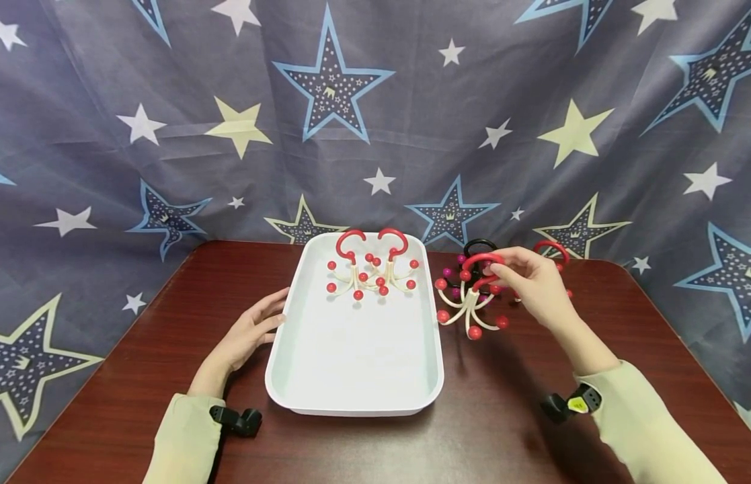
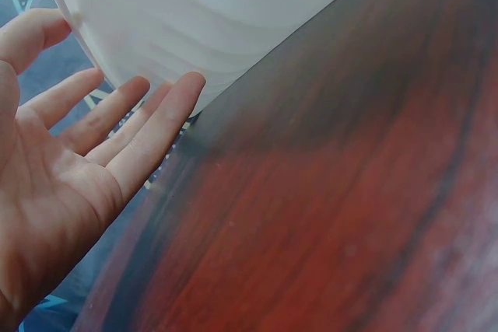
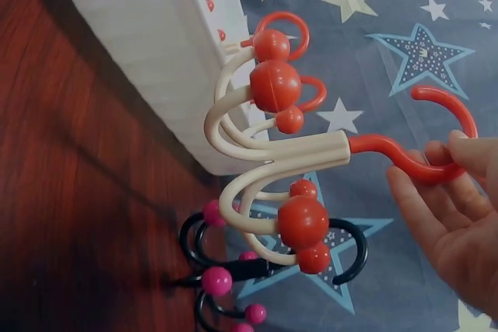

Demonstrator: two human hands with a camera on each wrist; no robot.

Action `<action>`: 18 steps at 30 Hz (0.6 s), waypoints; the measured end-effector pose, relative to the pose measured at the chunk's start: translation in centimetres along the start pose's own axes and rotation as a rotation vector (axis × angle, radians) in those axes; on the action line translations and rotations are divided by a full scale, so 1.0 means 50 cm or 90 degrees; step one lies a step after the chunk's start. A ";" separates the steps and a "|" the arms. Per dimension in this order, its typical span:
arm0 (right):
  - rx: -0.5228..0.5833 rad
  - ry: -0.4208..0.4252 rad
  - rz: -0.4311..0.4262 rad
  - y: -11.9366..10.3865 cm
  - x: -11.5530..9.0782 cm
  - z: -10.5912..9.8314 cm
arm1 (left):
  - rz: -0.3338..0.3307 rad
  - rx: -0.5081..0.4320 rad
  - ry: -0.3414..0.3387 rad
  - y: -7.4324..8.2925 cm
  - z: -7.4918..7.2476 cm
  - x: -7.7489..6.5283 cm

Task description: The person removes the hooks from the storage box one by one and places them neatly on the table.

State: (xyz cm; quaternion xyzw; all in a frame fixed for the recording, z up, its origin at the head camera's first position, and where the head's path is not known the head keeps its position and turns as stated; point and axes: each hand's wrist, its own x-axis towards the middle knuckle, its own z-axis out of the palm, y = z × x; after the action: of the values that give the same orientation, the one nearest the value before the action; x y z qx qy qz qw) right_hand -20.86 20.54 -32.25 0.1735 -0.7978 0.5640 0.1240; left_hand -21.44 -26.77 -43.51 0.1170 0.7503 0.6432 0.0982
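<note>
My right hand [image 1: 535,286] pinches the red hook of a multi-armed hook hanger [image 1: 470,300], raised just right of the tray. Its cream arms curve out to red balls, and in the right wrist view the hanger's stem [image 3: 311,149] points away from the fingers. My left hand [image 1: 248,333] is spread beside the white tray [image 1: 357,356], fingertips at its left wall. Two matching hangers, one at left [image 1: 353,270] and one at right [image 1: 390,270], stand hook-up at the tray's far end.
Behind the held hanger, a black hanger [image 1: 481,243] with magenta balls is partly hidden on the brown table [image 1: 490,417]. Another red-hooked hanger [image 1: 555,247] sits mostly behind my right hand. A star-patterned cloth [image 1: 381,141] hangs along the table's far edge.
</note>
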 end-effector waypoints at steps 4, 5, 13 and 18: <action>-0.024 -0.001 0.011 0.009 -0.008 -0.009 | -0.004 0.003 0.002 0.001 0.000 -0.001; -0.031 -0.003 0.017 0.010 -0.009 -0.011 | -0.004 0.003 0.003 0.001 0.000 -0.001; -0.023 -0.034 0.045 0.029 -0.022 -0.015 | -0.005 0.002 0.006 0.003 0.000 0.000; 0.009 -0.044 0.033 0.042 -0.028 -0.014 | -0.004 0.002 0.005 0.003 0.001 0.000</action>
State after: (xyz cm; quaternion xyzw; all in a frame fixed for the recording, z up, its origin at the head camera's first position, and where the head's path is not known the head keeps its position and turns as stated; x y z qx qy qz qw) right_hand -20.48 22.05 -34.37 0.1733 -0.8020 0.5659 0.0806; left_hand -21.40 -26.72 -43.37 0.1124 0.7520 0.6422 0.0974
